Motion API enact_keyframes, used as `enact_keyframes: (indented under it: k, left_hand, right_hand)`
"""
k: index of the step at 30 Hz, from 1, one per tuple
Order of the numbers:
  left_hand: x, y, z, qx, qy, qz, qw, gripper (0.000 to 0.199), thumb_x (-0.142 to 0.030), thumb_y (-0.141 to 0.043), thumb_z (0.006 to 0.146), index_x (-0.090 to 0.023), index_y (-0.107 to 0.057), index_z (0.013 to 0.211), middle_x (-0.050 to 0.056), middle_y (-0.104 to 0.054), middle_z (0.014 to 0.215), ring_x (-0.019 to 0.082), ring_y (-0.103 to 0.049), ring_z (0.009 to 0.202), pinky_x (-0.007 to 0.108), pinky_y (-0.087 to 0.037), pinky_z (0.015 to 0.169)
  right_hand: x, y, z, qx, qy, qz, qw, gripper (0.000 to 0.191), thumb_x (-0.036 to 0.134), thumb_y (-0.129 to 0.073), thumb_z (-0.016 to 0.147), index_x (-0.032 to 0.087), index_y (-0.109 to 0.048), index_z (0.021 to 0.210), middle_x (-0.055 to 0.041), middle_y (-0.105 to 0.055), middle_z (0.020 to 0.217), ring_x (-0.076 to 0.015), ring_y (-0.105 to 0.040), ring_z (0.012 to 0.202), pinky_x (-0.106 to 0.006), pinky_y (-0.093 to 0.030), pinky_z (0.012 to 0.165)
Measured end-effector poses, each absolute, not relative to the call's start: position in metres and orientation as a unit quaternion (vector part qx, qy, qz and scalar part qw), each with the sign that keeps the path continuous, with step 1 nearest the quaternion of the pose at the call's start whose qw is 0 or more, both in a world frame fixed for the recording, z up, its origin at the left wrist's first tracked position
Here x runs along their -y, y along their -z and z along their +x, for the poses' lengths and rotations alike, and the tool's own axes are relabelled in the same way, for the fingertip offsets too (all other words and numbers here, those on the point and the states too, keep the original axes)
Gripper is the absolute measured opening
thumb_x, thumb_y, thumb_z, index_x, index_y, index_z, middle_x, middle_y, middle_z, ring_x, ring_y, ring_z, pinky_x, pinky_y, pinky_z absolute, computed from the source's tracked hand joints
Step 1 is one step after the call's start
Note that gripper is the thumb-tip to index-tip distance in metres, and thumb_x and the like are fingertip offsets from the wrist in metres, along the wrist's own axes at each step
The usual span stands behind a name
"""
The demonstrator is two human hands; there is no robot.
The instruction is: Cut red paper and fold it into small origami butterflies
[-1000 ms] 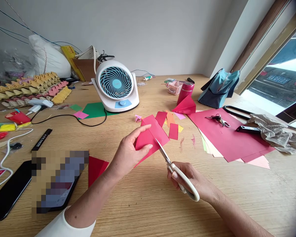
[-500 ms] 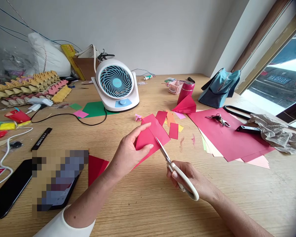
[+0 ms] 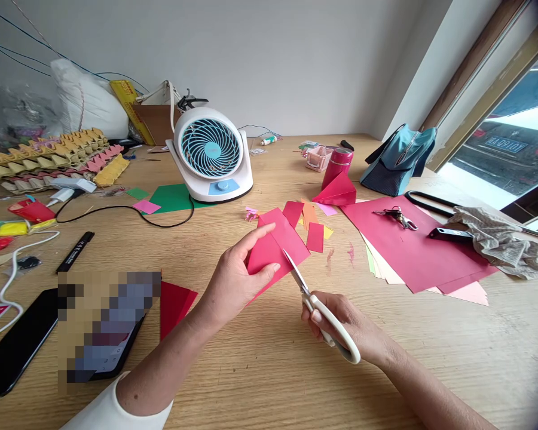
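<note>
A folded piece of red paper [image 3: 280,242] is held by my left hand [image 3: 235,278], with the thumb and fingers on its left part. My right hand [image 3: 336,316] grips white-handled scissors [image 3: 336,328], whose blades point up and left and meet the right part of the paper. Small red, orange, yellow and pink paper pieces lie just behind, among them a red rectangle [image 3: 315,237]. Dark red paper [image 3: 174,304] lies left of my left forearm, near a phone [image 3: 116,352] with a blurred screen.
A white fan [image 3: 213,152] stands at the back over green paper. Large red sheets [image 3: 412,245] with small scissors, a stapler-like black object and crumpled cloth [image 3: 511,242] lie right. A red bottle [image 3: 338,164] and blue bag [image 3: 399,161] stand behind. Egg trays [image 3: 49,155] sit back left.
The paper and my left hand have shifted very slightly right. My right hand with the scissors is almost unmoved, and the blades remain at the paper.
</note>
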State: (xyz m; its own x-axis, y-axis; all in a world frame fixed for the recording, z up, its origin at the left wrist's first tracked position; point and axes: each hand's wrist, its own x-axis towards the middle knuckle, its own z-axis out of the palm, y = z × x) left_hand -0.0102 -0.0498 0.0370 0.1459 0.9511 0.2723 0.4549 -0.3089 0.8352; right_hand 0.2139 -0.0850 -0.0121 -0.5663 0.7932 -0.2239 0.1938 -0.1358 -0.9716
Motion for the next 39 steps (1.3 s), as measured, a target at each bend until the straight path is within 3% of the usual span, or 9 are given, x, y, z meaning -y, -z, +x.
enact_keyframes:
  k: [15, 23, 39]
  left_hand:
    - [0.048, -0.035, -0.011, -0.508, -0.416, 0.695, 0.293, 0.06, -0.021, -0.067, 0.083, -0.026, -0.055, 0.141, 0.006, -0.059, 0.144, 0.025, -0.062, 0.123, 0.035, -0.051, 0.104]
    - [0.048, -0.033, -0.012, -0.501, -0.419, 0.676, 0.341, 0.061, -0.022, -0.066, 0.084, -0.025, -0.052, 0.143, 0.008, -0.063, 0.138, 0.023, -0.07, 0.106, 0.032, -0.058, 0.088]
    - [0.047, -0.035, -0.012, -0.5, -0.422, 0.664, 0.362, 0.062, -0.021, -0.066, 0.084, -0.026, -0.051, 0.143, 0.007, -0.061, 0.142, 0.023, -0.067, 0.114, 0.035, -0.055, 0.097]
  right_hand:
    - [0.085, 0.014, 0.215, 0.612, -0.638, -0.402, 0.239, 0.056, 0.073, -0.055, 0.085, 0.017, -0.054, 0.083, 0.0015, -0.05, 0.066, -0.0106, -0.04, 0.057, -0.026, -0.03, 0.052]
    - [0.085, 0.015, 0.214, 0.618, -0.63, -0.397, 0.251, 0.056, 0.074, -0.054, 0.085, 0.018, -0.052, 0.079, 0.0026, -0.048, 0.061, -0.0101, -0.04, 0.054, -0.025, -0.03, 0.051]
    - [0.085, 0.023, 0.213, 0.604, -0.629, -0.401, 0.281, 0.055, 0.072, -0.058, 0.084, 0.02, -0.046, 0.07, 0.0041, -0.046, 0.053, -0.0086, -0.037, 0.048, -0.024, -0.027, 0.047]
